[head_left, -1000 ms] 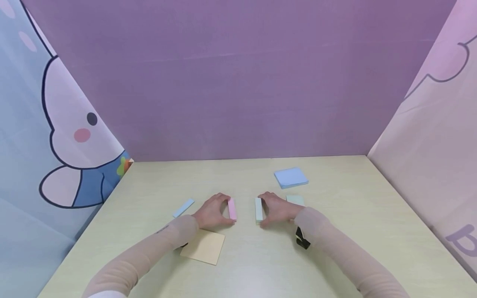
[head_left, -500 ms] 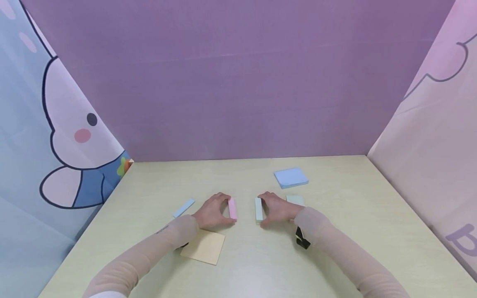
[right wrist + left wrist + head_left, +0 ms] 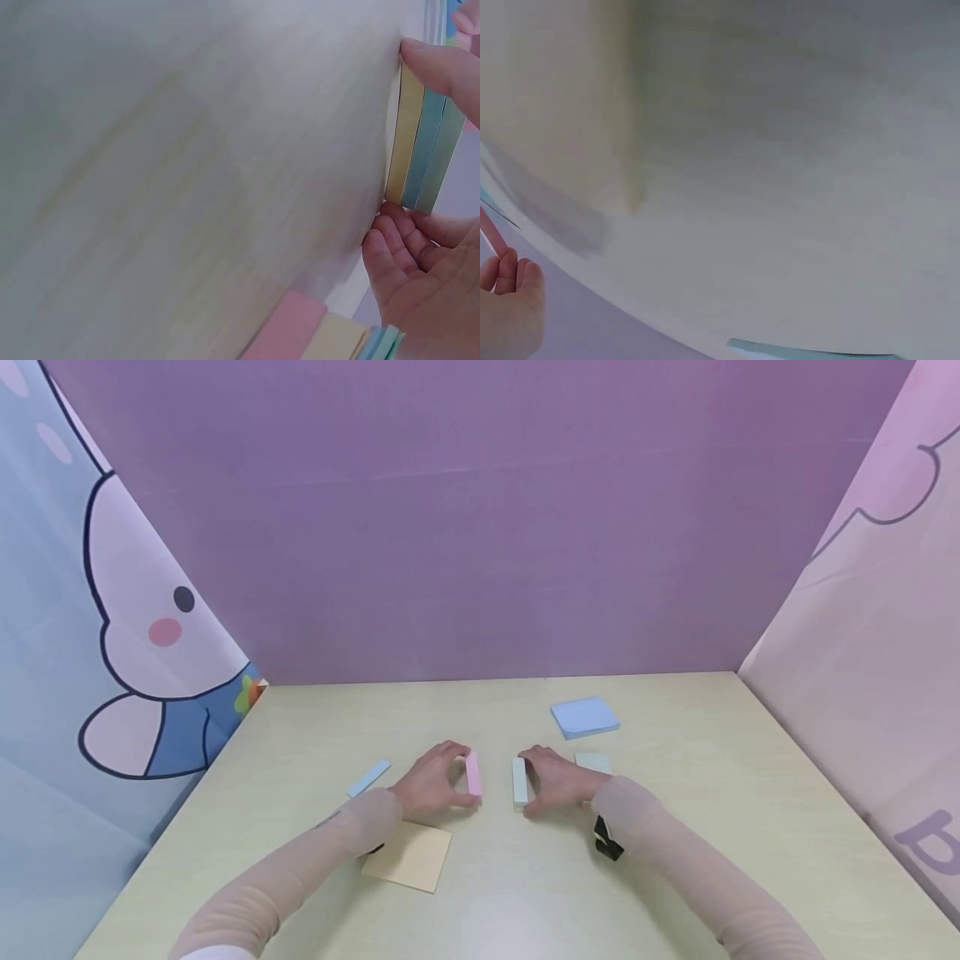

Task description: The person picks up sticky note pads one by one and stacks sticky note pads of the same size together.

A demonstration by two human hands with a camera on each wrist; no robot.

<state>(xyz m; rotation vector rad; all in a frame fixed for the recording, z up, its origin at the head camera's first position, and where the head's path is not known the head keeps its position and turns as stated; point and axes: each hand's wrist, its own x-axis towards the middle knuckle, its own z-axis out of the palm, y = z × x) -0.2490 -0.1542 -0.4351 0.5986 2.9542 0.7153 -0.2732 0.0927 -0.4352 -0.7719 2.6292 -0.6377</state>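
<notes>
Behind the table stretches a broad purple cloth, faintly creased and reaching down to the table's far edge. On the left hangs a blue cloth printed with a white cartoon figure; on the right, a pale pink cloth with outlined shapes. Between them lies the table, pale yellow, with a soft gleam toward its near side. Two beige sleeves reach over it. The left hand pinches a pink strip end to end between thumb and fingers; the right hand grips a pale green block likewise, its layers yellow, blue and green. These two face each other near the middle, apart. A yellow square lies partly under the left forearm, a blue pad farther back, a green pad beside the right wrist, and a narrow blue strip left of the left hand.
</notes>
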